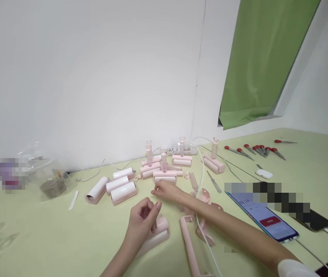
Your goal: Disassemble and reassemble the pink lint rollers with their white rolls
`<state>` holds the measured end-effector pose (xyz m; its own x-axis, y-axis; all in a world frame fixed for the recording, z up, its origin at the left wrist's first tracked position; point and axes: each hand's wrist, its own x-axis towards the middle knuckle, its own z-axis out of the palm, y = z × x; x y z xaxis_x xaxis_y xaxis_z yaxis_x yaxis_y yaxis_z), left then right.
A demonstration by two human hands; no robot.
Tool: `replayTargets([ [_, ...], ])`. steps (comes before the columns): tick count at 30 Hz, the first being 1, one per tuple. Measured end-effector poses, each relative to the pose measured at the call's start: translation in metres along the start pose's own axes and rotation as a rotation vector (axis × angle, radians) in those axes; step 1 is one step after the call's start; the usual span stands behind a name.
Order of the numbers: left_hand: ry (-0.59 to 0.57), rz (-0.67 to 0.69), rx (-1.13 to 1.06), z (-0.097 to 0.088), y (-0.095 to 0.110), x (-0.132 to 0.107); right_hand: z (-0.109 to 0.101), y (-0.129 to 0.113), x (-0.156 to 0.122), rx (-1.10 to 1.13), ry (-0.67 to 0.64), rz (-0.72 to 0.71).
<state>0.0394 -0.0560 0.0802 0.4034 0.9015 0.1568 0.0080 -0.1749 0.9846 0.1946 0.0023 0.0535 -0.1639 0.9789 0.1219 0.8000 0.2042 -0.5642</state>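
My left hand is curled around the near edge of a pink and white lint roller, thumb up and fingertips partly hidden against it. Farther forward, my right hand is closed in a pinch; whatever its fingertips hold is too small or hidden to name. Just beyond it, a lint roller with an upright clear pink handle stands on the table. Below my right forearm lie a long pink handle frame and curved pink cover pieces.
White sticky rolls lie at left, near a clear plastic bag. More standing rollers line the wall beside a power strip. Red-tipped utility knives, a white earbud case and a phone lie at right. A white cable crosses the table.
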Motion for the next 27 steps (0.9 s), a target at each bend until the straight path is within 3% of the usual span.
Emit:
replayTargets([
  [4, 0.078, -0.039, -0.092, 0.003, -0.01, 0.004, -0.014, -0.015, -0.011, 0.241, 0.04, -0.068],
  [7, 0.025, -0.112, -0.19, 0.002, -0.008, 0.009, -0.028, -0.039, -0.024, 0.718, -0.024, -0.182],
  [10, 0.002, -0.126, -0.216, 0.002, -0.007, 0.011, -0.035, -0.065, -0.037, 0.952, -0.024, -0.21],
  [15, 0.049, -0.134, -0.189, 0.003, -0.013, 0.011, -0.022, -0.087, -0.048, 0.812, 0.077, -0.18],
  [19, 0.0, -0.076, -0.197, 0.0, -0.018, 0.011, -0.016, -0.086, -0.052, 0.632, 0.139, -0.217],
  [27, -0.061, -0.123, -0.175, -0.004, -0.014, 0.009, -0.02, -0.081, -0.056, 0.557, 0.129, -0.241],
])
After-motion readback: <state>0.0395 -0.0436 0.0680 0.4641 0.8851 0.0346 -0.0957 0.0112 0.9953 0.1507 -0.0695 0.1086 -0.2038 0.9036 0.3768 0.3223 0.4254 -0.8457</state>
